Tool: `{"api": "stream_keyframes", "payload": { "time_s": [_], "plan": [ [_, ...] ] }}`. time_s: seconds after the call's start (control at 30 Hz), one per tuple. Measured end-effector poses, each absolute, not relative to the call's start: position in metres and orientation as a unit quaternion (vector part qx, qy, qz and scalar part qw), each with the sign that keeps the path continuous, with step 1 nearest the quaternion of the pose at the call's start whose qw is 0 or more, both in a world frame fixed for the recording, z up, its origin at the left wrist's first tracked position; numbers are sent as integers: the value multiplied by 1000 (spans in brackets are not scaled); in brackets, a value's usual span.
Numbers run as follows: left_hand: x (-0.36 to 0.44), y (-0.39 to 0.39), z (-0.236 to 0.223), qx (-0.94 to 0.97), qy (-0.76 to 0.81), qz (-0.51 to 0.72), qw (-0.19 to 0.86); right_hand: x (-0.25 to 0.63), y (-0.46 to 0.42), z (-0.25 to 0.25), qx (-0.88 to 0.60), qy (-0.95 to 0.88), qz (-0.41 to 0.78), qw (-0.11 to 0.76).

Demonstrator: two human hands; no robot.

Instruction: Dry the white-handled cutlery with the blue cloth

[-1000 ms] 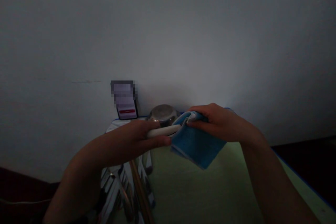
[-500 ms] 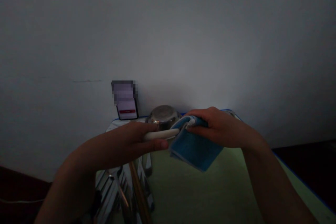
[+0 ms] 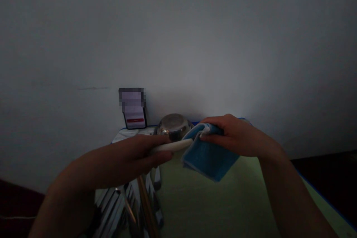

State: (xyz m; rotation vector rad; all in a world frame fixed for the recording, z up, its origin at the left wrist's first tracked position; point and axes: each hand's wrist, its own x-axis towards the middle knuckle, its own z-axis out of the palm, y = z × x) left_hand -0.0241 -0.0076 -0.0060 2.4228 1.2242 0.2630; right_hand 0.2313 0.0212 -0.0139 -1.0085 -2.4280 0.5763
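My left hand (image 3: 142,153) grips a smooth white rod-like piece (image 3: 178,145), perhaps a utensil's handle, between thumb and fingers. The piece slopes up to the right, and its far end meets a folded blue cloth (image 3: 213,161) with pale edges. Pinched around the cloth's upper fold is my right hand (image 3: 237,135), closed. What lies inside that fold is hidden. Both hands are held above the table. Just behind them an upturned metal bowl (image 3: 174,122) sits by the wall, its lower part partly covered by my fingers and the cloth.
A phone (image 3: 135,115) leans against the wall at the back left. Several pieces of metal cutlery (image 3: 111,208) and brown chopsticks (image 3: 147,204) lie on the left of the green tabletop (image 3: 217,208). The blue table edge (image 3: 320,191) runs along the right.
My left hand has shifted slightly left and down, and the white piece tilts more. My right hand with the cloth has moved a little to the right. The view has shifted slightly.
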Motion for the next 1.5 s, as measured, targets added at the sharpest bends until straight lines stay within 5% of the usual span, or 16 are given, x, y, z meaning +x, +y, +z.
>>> {"api": "stream_keyframes", "payload": {
  "time_s": [0.17,0.53,0.93,1.5],
  "plan": [
    [-39,-9,2,848,435,104,284,238,20,-11,-346,-884,251,188],
    [-34,-5,2,871,412,102,247,232,18,-8,-360,-885,248,158],
    [-39,-11,3,842,446,157,257,227,17,-8,-361,-854,203,314],
    [-11,-7,15,847,466,171,189,221,14,-9,-336,-847,270,309]
  ]
}}
